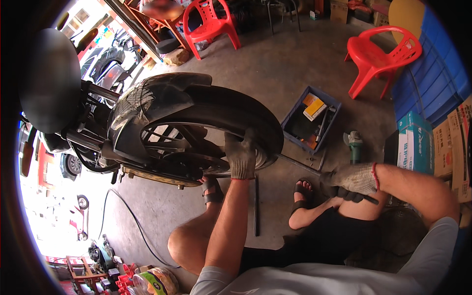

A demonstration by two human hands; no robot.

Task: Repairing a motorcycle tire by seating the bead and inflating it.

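A motorcycle wheel with a black tire (pixel 231 105) stands before me, under a scuffed dark fender (pixel 152 101). My left hand (pixel 241 155), in a grey knit work glove with dark fingers, grips the tire's near side by the rim. My right hand (pixel 351 179), gloved alike, is closed around a long metal tire lever (pixel 301 164). The lever's far end meets the tire's right edge; whether its tip sits under the bead is hidden. Its dark butt end sticks out below my right hand.
Beyond the wheel, a blue-grey crate (pixel 295 135) holds boxes and tools. A green angle grinder (pixel 353 142) lies right of it. Another dark bar (pixel 256 206) rests on the floor between my feet. Red plastic chairs (pixel 376 54) stand farther back; cardboard boxes (pixel 442 147) line the right.
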